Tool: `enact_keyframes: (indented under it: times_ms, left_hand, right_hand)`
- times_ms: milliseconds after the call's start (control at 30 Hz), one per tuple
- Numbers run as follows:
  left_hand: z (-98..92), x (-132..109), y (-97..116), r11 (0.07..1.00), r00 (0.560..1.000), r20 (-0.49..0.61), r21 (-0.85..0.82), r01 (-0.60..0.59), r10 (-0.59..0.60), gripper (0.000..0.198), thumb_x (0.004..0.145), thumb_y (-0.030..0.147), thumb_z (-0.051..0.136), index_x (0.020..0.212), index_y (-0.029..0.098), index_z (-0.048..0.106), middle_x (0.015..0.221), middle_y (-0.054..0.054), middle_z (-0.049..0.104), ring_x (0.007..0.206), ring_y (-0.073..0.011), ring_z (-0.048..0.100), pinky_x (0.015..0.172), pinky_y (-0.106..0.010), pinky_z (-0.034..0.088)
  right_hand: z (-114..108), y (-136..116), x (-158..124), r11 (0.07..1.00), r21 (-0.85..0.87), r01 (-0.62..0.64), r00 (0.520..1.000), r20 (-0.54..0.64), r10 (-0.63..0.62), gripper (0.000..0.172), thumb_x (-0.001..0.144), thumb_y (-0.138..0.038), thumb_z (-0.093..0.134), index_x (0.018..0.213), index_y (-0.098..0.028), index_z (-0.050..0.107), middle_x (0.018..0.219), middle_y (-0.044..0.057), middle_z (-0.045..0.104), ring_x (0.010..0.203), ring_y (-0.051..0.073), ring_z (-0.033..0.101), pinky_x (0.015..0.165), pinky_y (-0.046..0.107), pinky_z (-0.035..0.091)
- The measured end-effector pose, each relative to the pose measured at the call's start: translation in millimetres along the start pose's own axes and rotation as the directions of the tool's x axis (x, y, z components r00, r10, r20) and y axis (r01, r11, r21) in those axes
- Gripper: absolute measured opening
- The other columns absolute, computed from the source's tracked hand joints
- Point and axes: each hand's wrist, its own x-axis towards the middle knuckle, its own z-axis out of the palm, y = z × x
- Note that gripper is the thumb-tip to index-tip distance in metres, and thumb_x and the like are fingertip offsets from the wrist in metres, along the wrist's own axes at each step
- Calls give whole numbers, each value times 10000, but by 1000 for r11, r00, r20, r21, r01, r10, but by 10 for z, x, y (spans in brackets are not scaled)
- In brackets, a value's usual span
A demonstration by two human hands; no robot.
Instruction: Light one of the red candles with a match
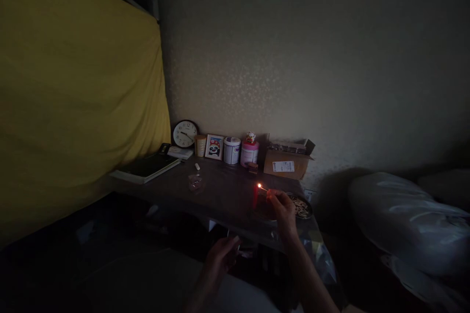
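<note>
Left hand (pixel 222 253) hovers low before the table (pixel 220 188), fingers curled; whether it grips anything I cannot tell in the gloom; from the far left, a yellow curtain (pixel 81 83) hangs beside a dark-topped book (pixel 147 168) lying flat; next along the wall stand a round clock (pixel 184 134), a tan cup (pixel 200 146), a framed panda picture (pixel 214 147), a white tin (pixel 231 150) and a pink-lidded tin (pixel 248 154) topped by a figurine (pixel 250 137); nearer, on the table's right part, a red candle (pixel 255 197) stands upright, its long axis vertical; a small flame (pixel 259 186) burns by its top, at the tip of a match (pixel 264 189); the match's long axis slants slightly upward to the left, its burning end towards the candle, its other end pinched between thumb and fingers of the right hand (pixel 283 208); behind that hand sits an open cardboard box (pixel 284 164); just right of the hand, a round dish (pixel 311 212) holds many small sticks (pixel 299 205); farthest right bulges a pale plastic bag (pixel 404 220).
</note>
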Motion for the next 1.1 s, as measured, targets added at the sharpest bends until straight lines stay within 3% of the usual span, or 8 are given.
enact_keyframes:
  times_ms: [567, 1100]
  left_hand:
    - [-57, 20, -64, 999, 996, 76, 1, -37, 36, 286, 674, 395, 682, 872, 191, 659, 924, -50, 688, 841, -182, 601, 694, -263, 410]
    - [-14, 7, -33, 999, 993, 108, 11, -54, 52, 308, 652, 425, 689, 849, 189, 673, 875, -51, 697, 841, -211, 613, 721, -296, 416]
  right_hand:
    - [62, 137, 216, 957, -279, 76, 997, -5, -81, 261, 677, -412, 606, 740, -164, 657, 635, 25, 644, 562, 169, 562, 520, 261, 424]
    - [85, 255, 282, 938, -335, 90, 996, 11, -92, 279, 674, -421, 596, 725, -158, 672, 622, 44, 662, 578, 184, 579, 527, 265, 429]
